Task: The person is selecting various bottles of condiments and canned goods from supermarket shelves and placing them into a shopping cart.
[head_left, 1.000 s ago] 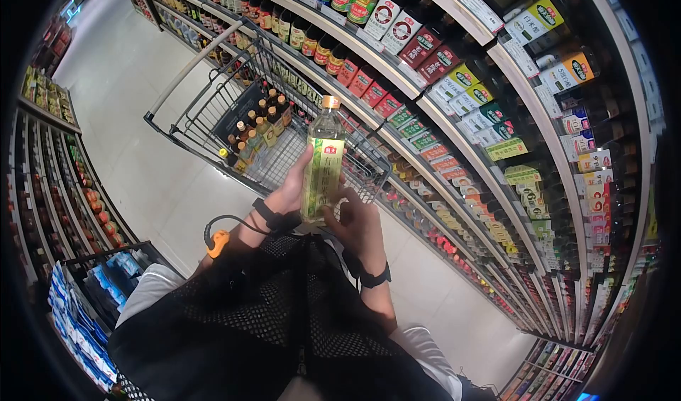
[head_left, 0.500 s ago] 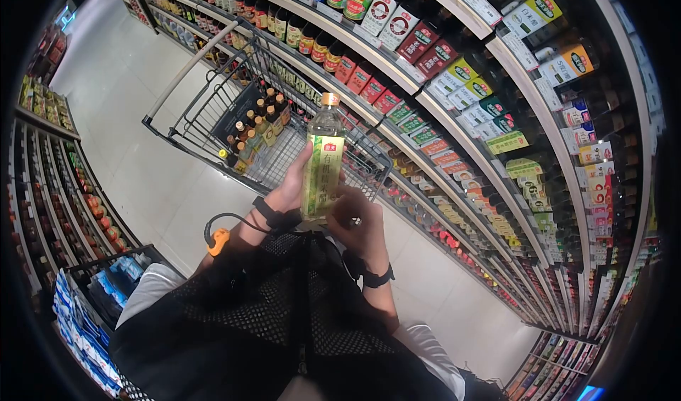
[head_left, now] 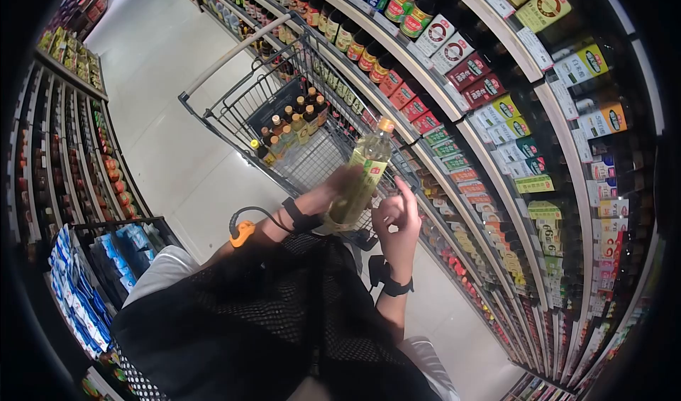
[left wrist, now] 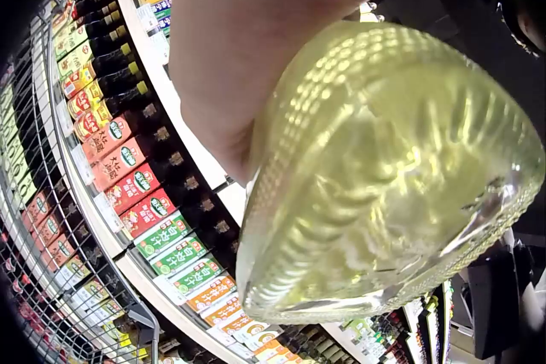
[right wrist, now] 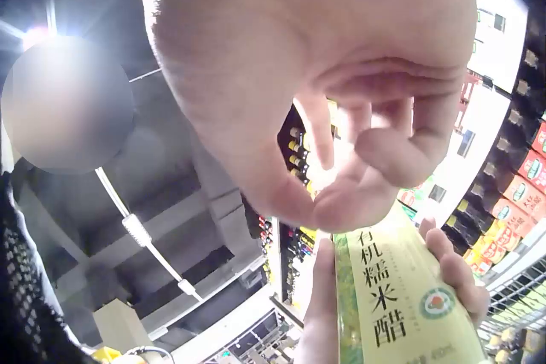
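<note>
A clear bottle of pale yellow rice vinegar (head_left: 365,174) with an orange cap and a green-and-cream label leans to the right in the head view. My left hand (head_left: 335,187) grips its body, fingers wrapped round the side in the right wrist view. From the left wrist camera, the ribbed bottom of the bottle (left wrist: 384,176) fills much of the picture. My right hand (head_left: 399,223) is raised just right of the bottle, thumb and index finger bent together in a ring with nothing seen between them. The right wrist view puts those fingertips right by the label (right wrist: 397,296).
A wire shopping cart (head_left: 312,165) stands ahead, several dark and amber bottles (head_left: 294,123) grouped in it. Long shelves of bottled goods (head_left: 454,97) curve along the right. On the left are more shelves (head_left: 64,160) and a rack of blue packets (head_left: 81,294).
The bottle has tilted rightward and its label has turned from facing me. My right hand has drawn away from the bottle's lower part, fingers lifting. The head view has shifted, moving the cart rightward.
</note>
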